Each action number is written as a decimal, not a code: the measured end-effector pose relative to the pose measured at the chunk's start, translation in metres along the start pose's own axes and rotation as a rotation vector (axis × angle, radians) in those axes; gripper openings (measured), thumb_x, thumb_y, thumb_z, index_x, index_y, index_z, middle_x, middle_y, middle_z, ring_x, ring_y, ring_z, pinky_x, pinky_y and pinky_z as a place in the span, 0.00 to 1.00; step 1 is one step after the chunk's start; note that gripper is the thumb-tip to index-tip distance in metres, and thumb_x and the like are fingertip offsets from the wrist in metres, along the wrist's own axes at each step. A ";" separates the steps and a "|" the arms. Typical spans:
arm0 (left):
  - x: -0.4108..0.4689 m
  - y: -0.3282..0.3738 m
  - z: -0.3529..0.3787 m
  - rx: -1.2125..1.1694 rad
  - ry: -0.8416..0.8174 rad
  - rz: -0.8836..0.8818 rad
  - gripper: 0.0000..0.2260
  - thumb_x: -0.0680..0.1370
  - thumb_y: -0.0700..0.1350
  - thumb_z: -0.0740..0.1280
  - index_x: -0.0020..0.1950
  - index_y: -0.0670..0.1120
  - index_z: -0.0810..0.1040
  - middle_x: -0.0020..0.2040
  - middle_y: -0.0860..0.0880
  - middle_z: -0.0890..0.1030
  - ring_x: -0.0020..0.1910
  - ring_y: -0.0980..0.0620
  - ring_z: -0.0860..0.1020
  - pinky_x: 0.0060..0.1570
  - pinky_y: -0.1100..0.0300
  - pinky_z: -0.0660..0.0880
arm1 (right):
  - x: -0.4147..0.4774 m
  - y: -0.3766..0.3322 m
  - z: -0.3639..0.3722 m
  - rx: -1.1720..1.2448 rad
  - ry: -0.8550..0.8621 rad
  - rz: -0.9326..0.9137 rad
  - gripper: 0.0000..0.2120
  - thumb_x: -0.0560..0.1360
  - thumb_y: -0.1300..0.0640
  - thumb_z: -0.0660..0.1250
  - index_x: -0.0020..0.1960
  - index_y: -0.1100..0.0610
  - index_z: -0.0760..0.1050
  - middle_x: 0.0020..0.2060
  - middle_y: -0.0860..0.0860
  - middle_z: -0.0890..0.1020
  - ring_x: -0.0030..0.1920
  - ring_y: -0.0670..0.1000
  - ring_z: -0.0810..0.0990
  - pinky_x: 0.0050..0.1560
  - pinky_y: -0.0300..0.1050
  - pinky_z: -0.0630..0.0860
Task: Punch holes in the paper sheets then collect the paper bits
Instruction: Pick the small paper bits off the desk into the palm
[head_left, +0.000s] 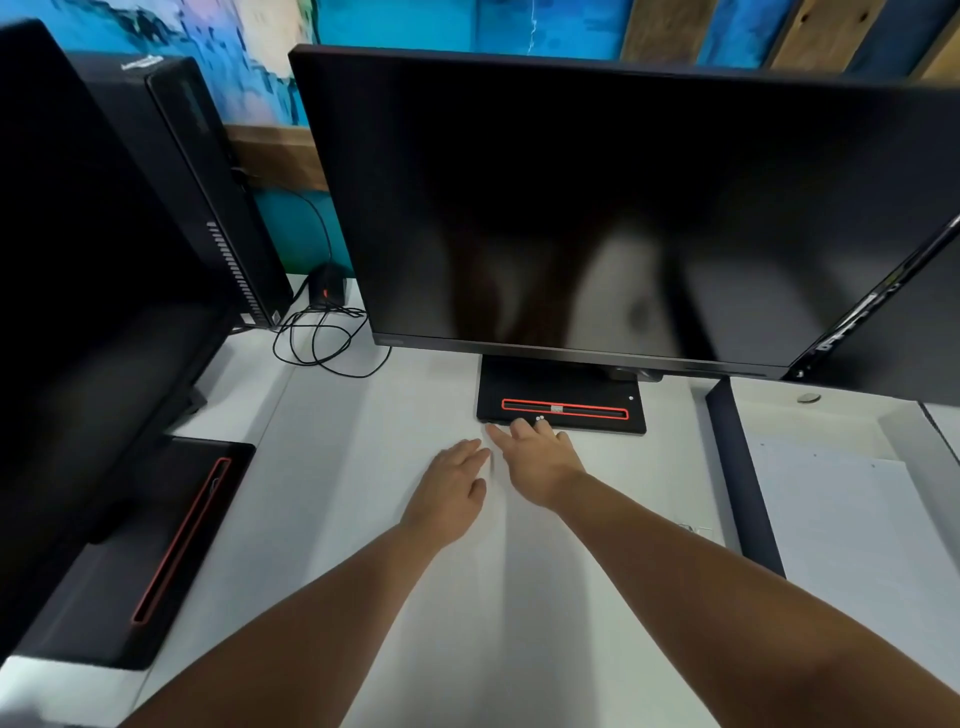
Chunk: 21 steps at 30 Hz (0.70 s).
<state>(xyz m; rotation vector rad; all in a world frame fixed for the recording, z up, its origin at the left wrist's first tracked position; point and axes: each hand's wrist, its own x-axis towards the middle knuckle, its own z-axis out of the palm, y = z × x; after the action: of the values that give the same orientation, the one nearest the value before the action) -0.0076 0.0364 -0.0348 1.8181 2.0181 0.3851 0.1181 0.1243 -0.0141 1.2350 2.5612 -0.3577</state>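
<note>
Your white desk (332, 467) fills the lower view, and a large dark monitor (597, 208) stands across the middle of it, with a second dark screen (78, 260) at your left and a black computer tower (208, 182) behind that. A dark divider (743, 478) runs along your right, and beyond it white paper sheets (841, 519) lie flat on the neighbouring surface, well apart from both your hands.

The monitor's black base (561, 402), marked with a red-edged slot, sits just ahead of your fingers. Your left hand (452, 488) lies palm down on the desk, fingers extended and together, grasping nothing. Your right hand (535, 462) reaches further forward, fingers spread and loose, its tips at the front edge of the base, also holding nothing.

Small white paper bits (540, 417) rest on the base's front edge, just beyond your right fingertips (519, 427); another (630, 398) lies further right on the base.
</note>
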 end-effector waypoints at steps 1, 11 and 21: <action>0.000 -0.002 0.000 -0.019 0.015 -0.009 0.21 0.81 0.41 0.56 0.75 0.45 0.63 0.76 0.49 0.62 0.75 0.52 0.58 0.72 0.64 0.51 | 0.001 0.000 0.000 -0.002 0.002 -0.010 0.25 0.81 0.55 0.51 0.76 0.47 0.50 0.69 0.54 0.65 0.70 0.61 0.60 0.66 0.56 0.62; 0.004 -0.013 -0.003 0.070 0.045 -0.030 0.21 0.79 0.44 0.60 0.73 0.47 0.66 0.72 0.51 0.67 0.71 0.52 0.63 0.71 0.60 0.58 | -0.020 0.008 0.016 0.017 0.115 -0.058 0.23 0.82 0.47 0.49 0.76 0.50 0.54 0.72 0.53 0.63 0.70 0.57 0.61 0.66 0.52 0.61; 0.022 -0.007 -0.007 0.245 -0.145 0.025 0.24 0.83 0.53 0.48 0.78 0.50 0.52 0.79 0.55 0.52 0.77 0.53 0.51 0.73 0.55 0.49 | -0.031 0.019 0.034 0.303 0.263 -0.053 0.21 0.81 0.56 0.54 0.73 0.54 0.63 0.71 0.50 0.68 0.72 0.51 0.63 0.71 0.46 0.56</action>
<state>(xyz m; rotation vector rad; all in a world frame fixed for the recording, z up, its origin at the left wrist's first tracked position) -0.0187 0.0578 -0.0342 1.9528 2.0161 0.0106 0.1565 0.1017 -0.0368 1.3999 2.8464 -0.6559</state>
